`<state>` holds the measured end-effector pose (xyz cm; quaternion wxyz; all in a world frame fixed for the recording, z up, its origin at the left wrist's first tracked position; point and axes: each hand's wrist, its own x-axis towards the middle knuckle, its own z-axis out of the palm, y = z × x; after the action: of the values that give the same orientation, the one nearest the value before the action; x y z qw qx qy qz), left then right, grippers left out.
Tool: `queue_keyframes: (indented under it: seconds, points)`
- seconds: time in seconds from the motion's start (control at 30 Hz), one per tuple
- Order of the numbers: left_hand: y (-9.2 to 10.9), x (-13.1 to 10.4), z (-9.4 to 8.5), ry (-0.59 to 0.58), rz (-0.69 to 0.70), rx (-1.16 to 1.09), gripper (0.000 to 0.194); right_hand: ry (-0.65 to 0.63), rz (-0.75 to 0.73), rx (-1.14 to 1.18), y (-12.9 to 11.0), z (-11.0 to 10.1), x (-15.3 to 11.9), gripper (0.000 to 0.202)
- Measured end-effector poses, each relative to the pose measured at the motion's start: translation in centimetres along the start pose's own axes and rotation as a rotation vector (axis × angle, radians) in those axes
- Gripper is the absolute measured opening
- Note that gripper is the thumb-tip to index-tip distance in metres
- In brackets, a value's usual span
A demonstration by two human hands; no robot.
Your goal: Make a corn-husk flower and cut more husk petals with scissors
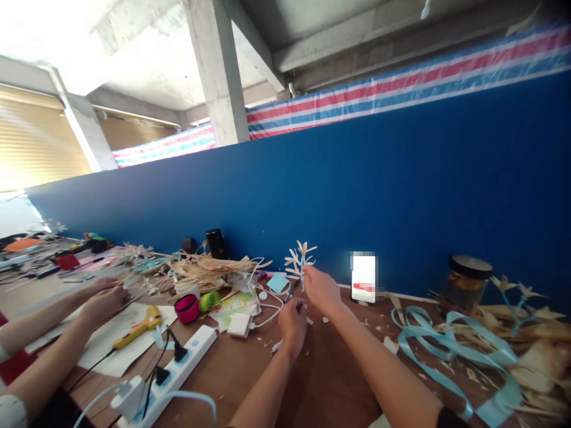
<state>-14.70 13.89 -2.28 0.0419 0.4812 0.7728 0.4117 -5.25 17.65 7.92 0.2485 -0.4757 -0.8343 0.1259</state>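
In the middle of the head view, my right hand (322, 290) is closed in a pinch at the lower part of a pale craft flower (301, 257). Its narrow, pointed petals look like dried husk and spread upward against the blue partition. Just below and to the left, my left hand (293, 327) is closed with its fingers curled near the stem. What it grips, if anything, is hidden. A light blue paper square (278, 283) lies behind my left hand, and a white charger block (239, 324) with a cable rests to its left.
A white power strip (187, 359) and a yellow glue gun (140, 330) lie left, near a co-worker's hands (107, 295). A lit phone (364, 278) leans against the blue partition (401, 178). At right are light blue ribbon (446, 339) and a dark-lidded jar (464, 285).
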Motion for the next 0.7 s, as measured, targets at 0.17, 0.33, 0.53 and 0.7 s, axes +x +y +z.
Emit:
queue_keyframes:
  seconds: [0.17,0.33,0.53,0.7]
  points:
    - [0.0,0.1,0.1,0.006,-0.01,0.019,0.016,0.038,0.0,0.013,0.0,-0.4,-0.3,0.032]
    - [0.1,0.6,-0.3,0.014,-0.017,0.037,0.015,0.091,-0.002,0.031,-0.2,-1.6,-1.9,0.035]
    - [-0.1,1.6,-0.6,0.04,-0.061,0.08,0.016,0.062,-0.156,0.197,0.7,-3.0,-10.3,0.034]
    - [-0.2,2.5,-0.5,0.062,-0.146,0.13,0.015,0.209,-0.213,0.124,4.7,-0.4,-18.4,0.034]
